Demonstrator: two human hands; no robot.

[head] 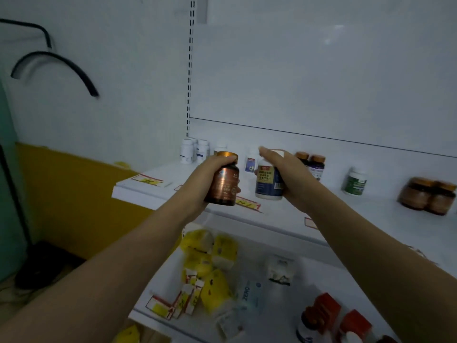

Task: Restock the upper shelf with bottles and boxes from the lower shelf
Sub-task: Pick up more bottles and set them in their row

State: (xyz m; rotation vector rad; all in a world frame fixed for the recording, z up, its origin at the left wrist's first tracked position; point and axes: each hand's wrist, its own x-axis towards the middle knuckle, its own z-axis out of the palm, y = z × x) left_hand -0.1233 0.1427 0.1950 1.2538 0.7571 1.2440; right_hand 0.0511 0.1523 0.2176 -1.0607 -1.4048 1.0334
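- White upper shelf (138,194) runs from nine to three o'clock, partly stocked.
- Left hand (210,174) grasps an amber bottle (223,186) and right hand (291,174) a white bottle (268,181), both dead centre above the shelf edge.
- Placing step, I judge: next, stand both upright toward twelve o'clock.

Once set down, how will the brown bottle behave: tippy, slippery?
The brown bottle looks rigid and squat, so it probably stands steady on the upper shelf. Its glossy wall may be slippery. Round body: likely rolls if laid down.
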